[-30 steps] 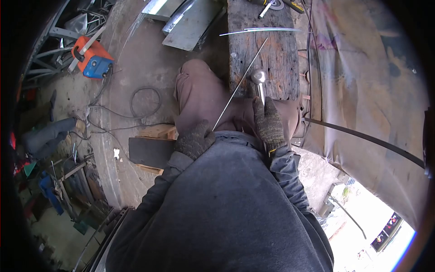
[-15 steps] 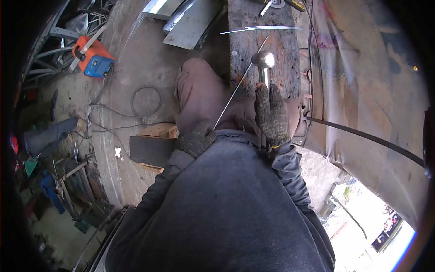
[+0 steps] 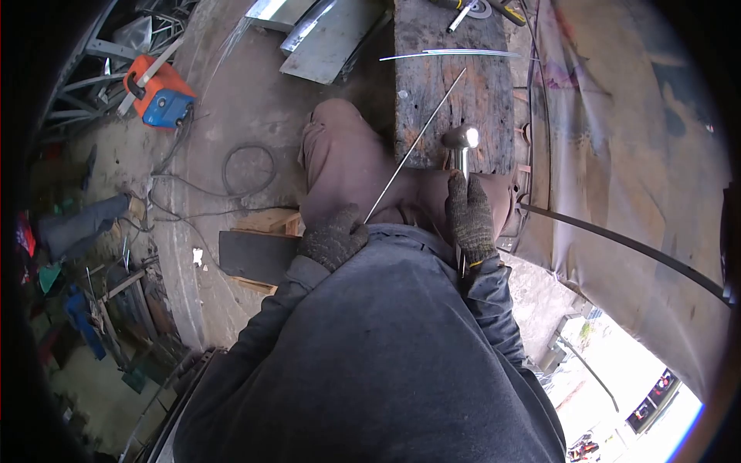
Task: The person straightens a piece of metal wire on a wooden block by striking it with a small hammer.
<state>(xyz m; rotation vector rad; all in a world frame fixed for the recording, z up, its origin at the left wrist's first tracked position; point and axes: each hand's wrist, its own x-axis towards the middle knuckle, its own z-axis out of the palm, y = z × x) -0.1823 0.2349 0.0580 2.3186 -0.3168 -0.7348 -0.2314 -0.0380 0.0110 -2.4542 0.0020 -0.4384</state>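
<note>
My gloved left hand point(image 3: 336, 235) is closed around the near end of a thin metal rod point(image 3: 417, 140), which slants up to the right over a worn wooden plank point(image 3: 424, 92). In my gloved right hand point(image 3: 470, 218) is the handle of a metal hammer point(image 3: 461, 138). The shiny rounded hammer head is over the near part of the plank, to the right of the rod and apart from it. Several thin rods point(image 3: 463, 52) lie across the plank farther up.
An orange and blue machine point(image 3: 160, 92) with cables stands at the upper left. Sheet-metal pieces point(image 3: 320, 54) lie left of the plank. A grinder-like tool point(image 3: 478, 9) is at its far end. Another person's leg point(image 3: 85, 224) shows at left.
My right hand and the hammer have moved down toward my body, and the hammer head is now farther from the rod. My left hand still holds the rod, nearly unmoved.
</note>
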